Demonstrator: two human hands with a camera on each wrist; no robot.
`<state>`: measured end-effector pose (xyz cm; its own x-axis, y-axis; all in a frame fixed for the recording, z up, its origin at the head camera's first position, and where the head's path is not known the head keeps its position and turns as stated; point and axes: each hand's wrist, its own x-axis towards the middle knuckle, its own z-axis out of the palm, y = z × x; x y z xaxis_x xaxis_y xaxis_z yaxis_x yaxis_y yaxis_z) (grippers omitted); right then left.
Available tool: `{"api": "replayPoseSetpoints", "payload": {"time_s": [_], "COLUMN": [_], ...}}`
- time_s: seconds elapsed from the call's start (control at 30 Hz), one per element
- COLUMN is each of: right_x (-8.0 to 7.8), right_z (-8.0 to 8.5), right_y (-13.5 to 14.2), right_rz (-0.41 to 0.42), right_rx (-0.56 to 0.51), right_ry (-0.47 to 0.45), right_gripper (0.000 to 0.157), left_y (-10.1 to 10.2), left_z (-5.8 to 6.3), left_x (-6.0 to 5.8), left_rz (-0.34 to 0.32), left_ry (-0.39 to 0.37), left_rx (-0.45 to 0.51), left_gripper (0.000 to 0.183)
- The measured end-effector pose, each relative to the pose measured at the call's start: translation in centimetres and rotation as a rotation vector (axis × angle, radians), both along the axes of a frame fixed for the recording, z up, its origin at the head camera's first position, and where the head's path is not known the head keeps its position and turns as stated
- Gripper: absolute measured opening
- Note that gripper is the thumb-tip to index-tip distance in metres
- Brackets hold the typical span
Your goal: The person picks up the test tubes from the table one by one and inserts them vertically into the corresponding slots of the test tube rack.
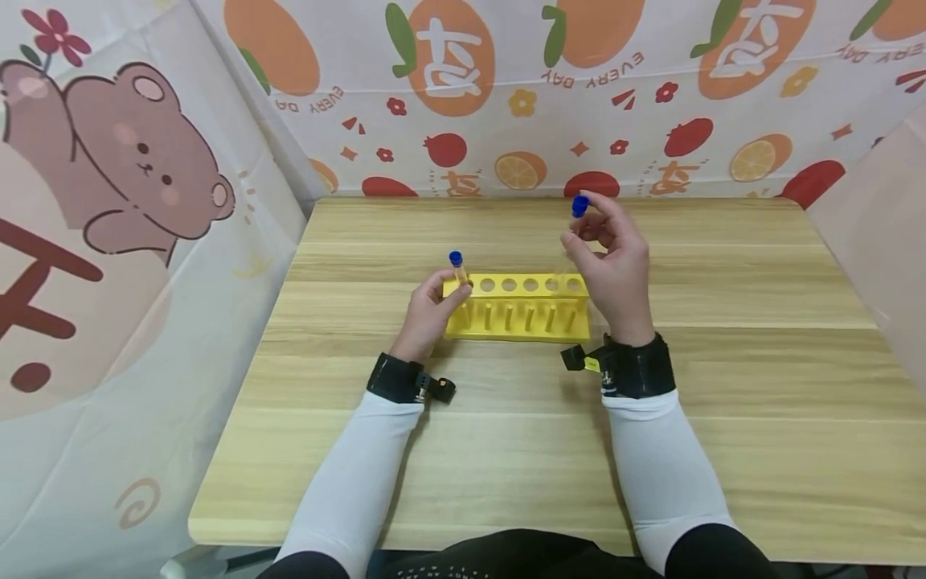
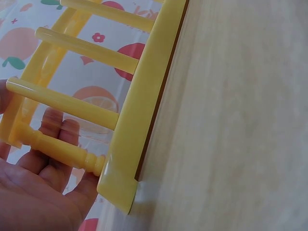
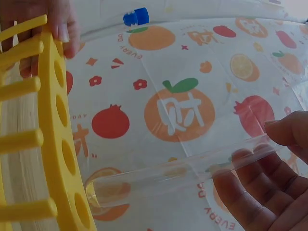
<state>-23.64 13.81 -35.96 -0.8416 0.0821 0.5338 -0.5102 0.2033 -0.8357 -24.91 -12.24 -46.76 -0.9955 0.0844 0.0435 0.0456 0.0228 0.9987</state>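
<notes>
A yellow test tube rack [image 1: 517,331] with a row of round holes stands on the table. My left hand [image 1: 428,315] grips its left end; in the left wrist view the fingers [image 2: 57,127] reach behind the end post. A clear test tube with a blue cap [image 1: 456,258] rises from the rack at that end. My right hand [image 1: 618,269] pinches a second clear test tube [image 3: 159,175] near its blue cap [image 1: 579,206], above the rack's right end. In the right wrist view, the tube's rounded bottom lies close beside the rack's holes.
The wooden table [image 1: 521,450] extends in front of the rack and to both sides. A fruit-print cloth [image 1: 550,121] hangs along the table's back edge. At the left hangs a bear-print cloth [image 1: 145,322].
</notes>
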Motion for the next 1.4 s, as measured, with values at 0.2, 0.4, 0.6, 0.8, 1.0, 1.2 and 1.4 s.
{"api": "replayPoseSetpoints", "payload": {"time_s": [0.2,0.4,0.6,0.8,1.0,1.2,1.4], "right_x": [0.2,-0.3,-0.2,0.1,0.1,-0.1,-0.1], "right_z": [0.4,-0.1,-0.2,-0.4,-0.9,-1.3,-1.5], "right_y": [-1.5,-2.9,-4.2,-5.5,-6.4,-6.6,-6.8], "right_rz": [0.034,0.080,0.158,0.182,0.203,0.194,0.197], "right_rx": [-0.016,-0.048,-0.014,0.025,0.055,0.090,0.090], "right_ry": [0.035,0.079,0.036,0.056,0.116,0.176,0.185], "right_gripper": [0.044,0.046,0.050,0.054,0.054,0.053,0.056], "left_y": [0.0,-0.1,-0.1,0.0,0.1,0.1,0.0], "left_z": [-0.2,-0.2,0.1,0.1,0.2,0.4,0.3], "left_x": [0.0,-0.1,0.0,0.1,0.2,0.2,0.2], "left_rz": [-0.001,-0.004,-0.011,0.001,0.014,0.008,0.008], "left_ry": [0.005,-0.014,-0.020,-0.032,-0.035,-0.039,-0.037], "left_rx": [-0.014,-0.005,0.018,0.005,-0.010,-0.008,-0.005], "left_gripper": [0.034,0.037,0.038,0.042,0.042,0.043,0.042]}}
